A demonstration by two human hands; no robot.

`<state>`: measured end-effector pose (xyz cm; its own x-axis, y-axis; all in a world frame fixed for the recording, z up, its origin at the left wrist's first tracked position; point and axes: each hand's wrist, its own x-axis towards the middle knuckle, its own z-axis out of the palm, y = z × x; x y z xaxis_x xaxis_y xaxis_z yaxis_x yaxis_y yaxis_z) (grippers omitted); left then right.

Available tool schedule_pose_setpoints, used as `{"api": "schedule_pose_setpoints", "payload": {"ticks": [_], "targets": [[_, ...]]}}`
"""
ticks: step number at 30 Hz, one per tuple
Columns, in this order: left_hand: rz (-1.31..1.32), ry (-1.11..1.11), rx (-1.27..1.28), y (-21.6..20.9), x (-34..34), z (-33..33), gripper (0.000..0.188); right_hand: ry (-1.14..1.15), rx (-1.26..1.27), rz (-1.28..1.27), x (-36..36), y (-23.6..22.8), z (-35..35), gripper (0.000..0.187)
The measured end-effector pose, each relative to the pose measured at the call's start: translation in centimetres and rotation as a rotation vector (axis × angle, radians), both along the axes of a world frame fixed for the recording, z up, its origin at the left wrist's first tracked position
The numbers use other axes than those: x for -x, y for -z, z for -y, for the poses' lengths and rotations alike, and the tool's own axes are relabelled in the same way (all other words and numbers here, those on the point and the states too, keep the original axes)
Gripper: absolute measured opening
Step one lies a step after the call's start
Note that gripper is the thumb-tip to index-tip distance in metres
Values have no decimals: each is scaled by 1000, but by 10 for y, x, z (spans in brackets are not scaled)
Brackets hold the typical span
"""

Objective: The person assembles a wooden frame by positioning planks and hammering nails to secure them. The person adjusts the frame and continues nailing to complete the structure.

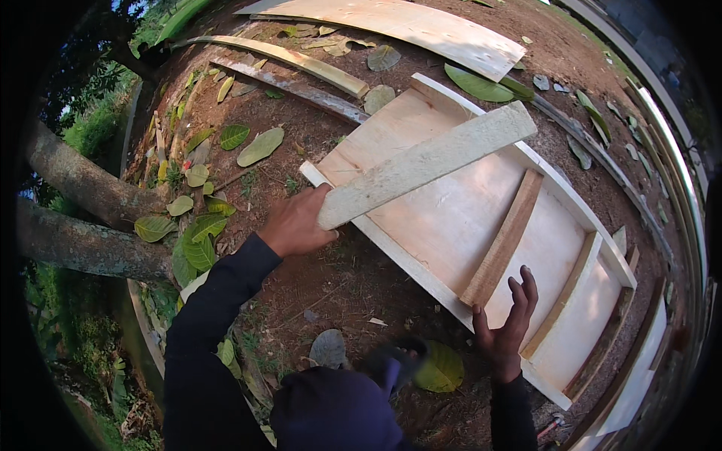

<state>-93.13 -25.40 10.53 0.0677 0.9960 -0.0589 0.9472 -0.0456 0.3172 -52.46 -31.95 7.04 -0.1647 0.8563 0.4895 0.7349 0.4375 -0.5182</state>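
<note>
My left hand [299,224] is closed around the near end of a pale rough-sawn wooden board [432,165]. The board slants up to the right, across a shallow wooden frame backed with a plywood sheet [429,233]. My right hand [508,322] is open, thumb and fingers apart, over the near side rail of the frame. Close to its thumb is the near end of a brown wooden crosspiece [504,239], which spans the frame between its rails. Another crosspiece [564,295] lies farther right, and a dark strip [600,346] runs along the frame's right end.
A plywood sheet [406,28] and a narrow curved-looking plank [282,56] lie at the back. Tree trunks [94,240] stand at the left. Large leaves [262,147] litter the brown soil. Long timbers [669,180] run along the right. Dark blue cloth [335,413] shows at the bottom.
</note>
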Motion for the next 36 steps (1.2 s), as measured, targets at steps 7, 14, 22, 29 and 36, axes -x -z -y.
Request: {"api": "schedule_pose_setpoints", "payload": {"ticks": [7, 14, 22, 29, 36], "targets": [[269, -96, 48, 32, 5, -9, 72, -305, 328, -31, 48, 27, 54, 53], [329, -51, 120, 48, -34, -35, 63, -383, 514, -262, 51, 38, 90, 43], [313, -6, 154, 85, -76, -77, 55, -641, 978, -850, 52, 28, 119, 58], [310, 35, 160, 87, -69, -84, 55, -716, 934, -1019, 55, 30, 132, 61], [-11, -44, 170, 85, -50, -117, 70, -319, 992, -368, 35, 51, 132, 59]]}}
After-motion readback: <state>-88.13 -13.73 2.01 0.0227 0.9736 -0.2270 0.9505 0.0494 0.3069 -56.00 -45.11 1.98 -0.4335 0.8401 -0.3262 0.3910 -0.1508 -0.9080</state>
